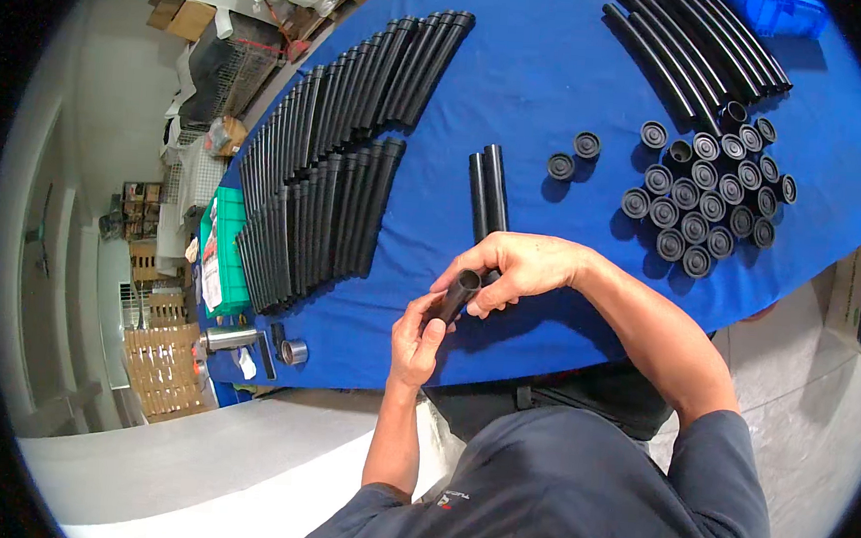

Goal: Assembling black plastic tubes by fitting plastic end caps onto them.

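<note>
A short black tube (464,283), its open end tilted up toward me, is wrapped by the fingers and thumb of my left hand (414,345). My right hand (534,270) is closed about the upper part of the same tube, index finger along the far side and thumb on the near right. Just beyond my right hand lie two black tubes (495,186) side by side, their near ends partly covered by it. Past them to the right, two round black end caps (586,145) with ringed faces rest on the blue cloth (522,67).
Several ribbed-looking rows of black tubes with capped ends (343,86) fill the left. Many round caps (694,226) cluster at right, below long black tubes (680,57). A green crate (235,247), a tape roll (294,351) and a blue bin (781,12) sit near the edges.
</note>
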